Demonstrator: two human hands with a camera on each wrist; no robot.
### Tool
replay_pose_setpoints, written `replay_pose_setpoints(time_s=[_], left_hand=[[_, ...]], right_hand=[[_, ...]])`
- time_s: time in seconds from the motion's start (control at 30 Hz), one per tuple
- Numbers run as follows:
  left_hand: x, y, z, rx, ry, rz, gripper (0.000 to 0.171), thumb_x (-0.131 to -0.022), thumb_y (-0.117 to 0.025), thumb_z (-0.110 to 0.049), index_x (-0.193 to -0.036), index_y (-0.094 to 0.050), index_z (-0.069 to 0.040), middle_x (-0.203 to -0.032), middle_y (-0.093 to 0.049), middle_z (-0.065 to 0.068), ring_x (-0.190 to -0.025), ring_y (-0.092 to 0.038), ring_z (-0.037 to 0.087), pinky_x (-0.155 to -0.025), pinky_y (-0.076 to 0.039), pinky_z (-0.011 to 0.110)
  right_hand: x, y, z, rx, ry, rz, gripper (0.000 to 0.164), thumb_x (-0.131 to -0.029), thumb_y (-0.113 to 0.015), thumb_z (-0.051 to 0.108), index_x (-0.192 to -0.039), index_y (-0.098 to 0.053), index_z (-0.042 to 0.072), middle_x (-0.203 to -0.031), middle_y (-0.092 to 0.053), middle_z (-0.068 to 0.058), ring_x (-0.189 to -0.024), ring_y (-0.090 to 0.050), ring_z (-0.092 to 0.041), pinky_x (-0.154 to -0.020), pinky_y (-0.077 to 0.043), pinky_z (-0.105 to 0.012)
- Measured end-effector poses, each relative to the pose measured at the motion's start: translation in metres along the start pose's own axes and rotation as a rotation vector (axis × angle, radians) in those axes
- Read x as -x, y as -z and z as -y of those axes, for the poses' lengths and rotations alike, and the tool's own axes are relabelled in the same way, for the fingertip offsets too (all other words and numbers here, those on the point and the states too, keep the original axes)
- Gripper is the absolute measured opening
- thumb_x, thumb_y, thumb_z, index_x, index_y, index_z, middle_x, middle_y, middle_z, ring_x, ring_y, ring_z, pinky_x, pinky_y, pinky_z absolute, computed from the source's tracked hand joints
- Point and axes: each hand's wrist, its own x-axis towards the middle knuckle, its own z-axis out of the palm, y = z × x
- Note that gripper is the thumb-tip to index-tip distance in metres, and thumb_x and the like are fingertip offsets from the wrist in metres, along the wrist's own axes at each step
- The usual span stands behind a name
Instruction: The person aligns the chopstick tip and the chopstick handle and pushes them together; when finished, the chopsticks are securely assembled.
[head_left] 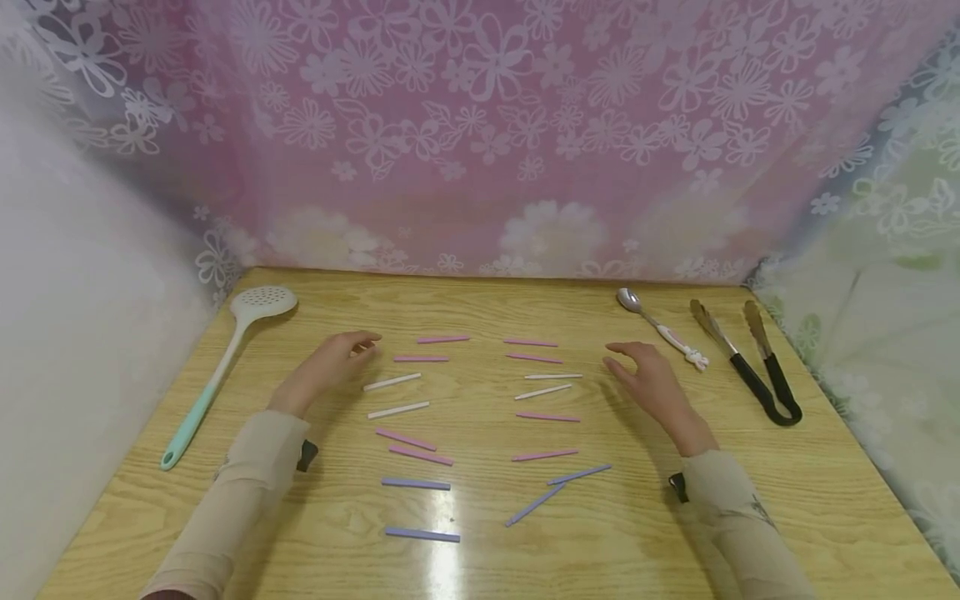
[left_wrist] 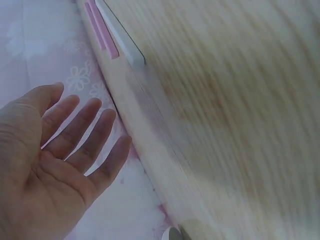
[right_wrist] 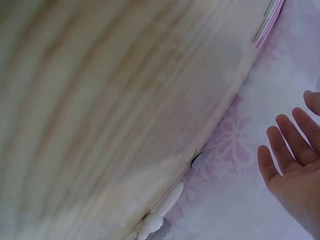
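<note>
My left hand (head_left: 330,367) is over the left side of the table, fingers relaxed and holding nothing. Nearest to it are a white stick (head_left: 392,382) and a pink stick (head_left: 422,359); the white one also shows in the left wrist view. My right hand (head_left: 651,382) hovers on the other side, fingers loosely extended, with nothing in it. A white stick (head_left: 553,377) lies to its left. Two columns of thin sticks run down the table between the hands: pink, white, pink again, then blue sticks (head_left: 416,484) nearest me. Two blue sticks (head_left: 579,475) on the right meet at an angle.
A slotted skimmer (head_left: 217,367) with a mint handle lies at the far left. On the right are a spoon (head_left: 652,321) with a white figure on its handle and black-handled tongs (head_left: 750,375). A flowered pink cloth (head_left: 480,167) hangs behind the table's back edge.
</note>
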Motion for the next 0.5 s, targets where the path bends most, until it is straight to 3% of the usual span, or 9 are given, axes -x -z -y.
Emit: replay_pose_setpoints(time_s=[0.2,0.5], left_hand=[[-0.013,-0.001,-0.004,0.038,0.024,0.035,0.042,-0.101,-0.044,-0.023,-0.139,-0.043,-0.003,-0.129,-0.053,0.022,-0.118,-0.049,0.037,-0.096,-0.043,0.052],[-0.034,-0.004,-0.010,0.031,-0.002,0.062,0.041,-0.100,-0.046,-0.020,-0.136,-0.046,0.000,-0.128,-0.054,0.022,-0.117,-0.050,0.037,-0.097,-0.043,0.050]], right_hand=[[-0.011,-0.010,0.004,-0.024,-0.039,0.082,0.029,-0.091,-0.062,0.011,-0.114,-0.062,-0.007,-0.111,-0.063,-0.027,-0.105,-0.055,-0.042,-0.091,-0.043,-0.055],[-0.030,-0.026,0.013,-0.049,-0.035,0.174,0.028,-0.091,-0.062,0.011,-0.113,-0.063,-0.006,-0.112,-0.063,-0.025,-0.106,-0.056,-0.041,-0.093,-0.043,-0.054]])
